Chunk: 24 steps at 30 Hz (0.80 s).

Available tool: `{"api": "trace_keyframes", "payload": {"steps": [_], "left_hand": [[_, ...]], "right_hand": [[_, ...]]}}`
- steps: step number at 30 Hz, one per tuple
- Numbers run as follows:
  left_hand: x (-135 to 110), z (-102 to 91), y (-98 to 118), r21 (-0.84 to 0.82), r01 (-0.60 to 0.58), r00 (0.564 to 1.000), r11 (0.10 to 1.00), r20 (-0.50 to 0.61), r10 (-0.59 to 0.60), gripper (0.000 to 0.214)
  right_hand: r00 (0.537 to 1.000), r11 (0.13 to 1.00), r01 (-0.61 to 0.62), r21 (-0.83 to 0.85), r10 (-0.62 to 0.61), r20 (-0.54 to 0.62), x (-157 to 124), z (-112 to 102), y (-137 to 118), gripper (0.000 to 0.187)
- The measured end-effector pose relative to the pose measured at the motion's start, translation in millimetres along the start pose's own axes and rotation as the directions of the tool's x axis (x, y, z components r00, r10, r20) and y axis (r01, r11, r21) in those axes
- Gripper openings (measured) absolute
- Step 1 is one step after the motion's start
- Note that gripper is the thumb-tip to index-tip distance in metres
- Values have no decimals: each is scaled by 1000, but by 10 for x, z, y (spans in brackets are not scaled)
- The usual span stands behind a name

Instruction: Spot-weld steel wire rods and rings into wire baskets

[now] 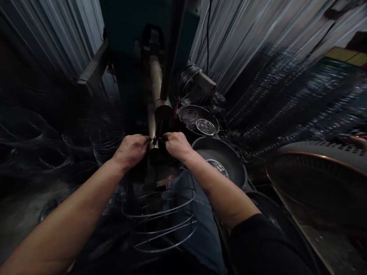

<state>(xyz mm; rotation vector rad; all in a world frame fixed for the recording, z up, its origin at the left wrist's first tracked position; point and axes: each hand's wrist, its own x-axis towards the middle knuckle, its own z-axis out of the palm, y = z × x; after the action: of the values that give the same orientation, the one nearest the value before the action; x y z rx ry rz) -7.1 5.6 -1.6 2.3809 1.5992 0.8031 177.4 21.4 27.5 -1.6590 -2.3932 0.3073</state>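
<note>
My left hand [133, 151] and my right hand [177, 145] are closed in a pinch, side by side, on a thin dark piece of wire between them. It lies at the tip of a lower metal rod [154, 143] of a machine, under a thick upper rod end [163, 109]. Below my hands, over my lap, hangs a round wire frame [164, 214] with several hoops, blurred. It appears to hang from the part I grip, though the join is too dark to make out. My fingertips are partly hidden in shadow.
Right of the machine [123, 23] stand a pan [185, 131] with round wire grids and a larger dark bowl [229, 152] with a shiny disc. Behind them lies a wire coil [187, 86]. Stacked wirework [275, 88] fills the right; more wire hoops [106, 141] stand left.
</note>
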Motion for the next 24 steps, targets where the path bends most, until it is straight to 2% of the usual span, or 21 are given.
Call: {"api": "trace_keyframes", "payload": {"steps": [8,11,13,15,18,21,24], "left_hand": [[55,-23,26,-68,67,996,995,57,-63,32],[-11,-37,35,-212,161,987,964,31,-158,31],[-86,-40,37,-388,246,965,888,14,-261,34],[-154,-35,42,-537,329,928,777,30,-372,37],[-193,-27,66,-650,405,877,643,77,-475,41],[-171,-43,107,-716,444,841,538,126,-526,43],[-152,-75,147,-734,468,819,492,150,-554,42]], "right_hand": [[1000,993,5,117,-4,-15,68,1,42,18],[999,947,-1,321,12,-31,37,2,118,15],[996,827,-73,557,86,3,-16,23,183,17],[980,648,-169,743,194,53,-73,56,229,21],[944,451,-234,862,316,91,-119,83,233,20],[923,375,-273,886,361,132,-111,57,185,16],[911,335,-321,886,366,192,-98,5,142,13]]}}
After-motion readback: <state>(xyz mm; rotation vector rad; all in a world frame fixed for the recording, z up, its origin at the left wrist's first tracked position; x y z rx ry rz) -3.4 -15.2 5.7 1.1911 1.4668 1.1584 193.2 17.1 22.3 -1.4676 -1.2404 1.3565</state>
